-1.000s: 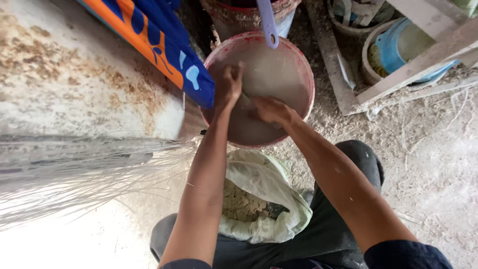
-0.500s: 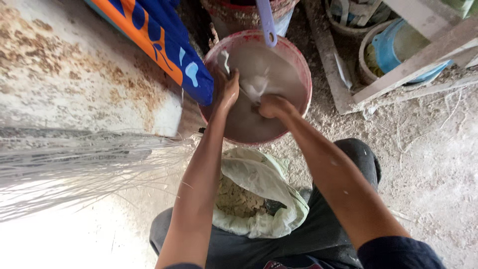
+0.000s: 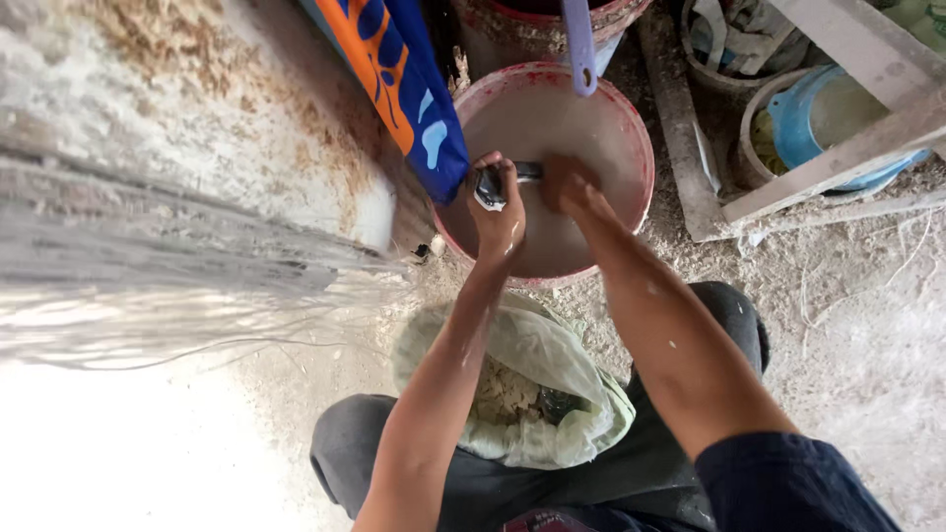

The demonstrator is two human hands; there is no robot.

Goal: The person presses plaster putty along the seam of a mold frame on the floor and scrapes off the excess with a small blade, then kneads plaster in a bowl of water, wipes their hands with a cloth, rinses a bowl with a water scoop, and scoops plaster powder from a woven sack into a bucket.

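On the dusty floor, the left hand now lifts a dark dripping object from the bucket; the right hand grips its other end.

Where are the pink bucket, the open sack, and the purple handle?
pink bucket [image 3: 641,148]: head view, on its right rim.
open sack [image 3: 552,355]: head view, on its pale folded cloth.
purple handle [image 3: 578,39]: head view, on its shaft.

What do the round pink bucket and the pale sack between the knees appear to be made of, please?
The round pink bucket looks like moulded plastic, judging by its thin smooth rim, stained and holding cloudy water. The pale green sack seems to be soft woven or plastic fabric: it crumples and folds loosely.
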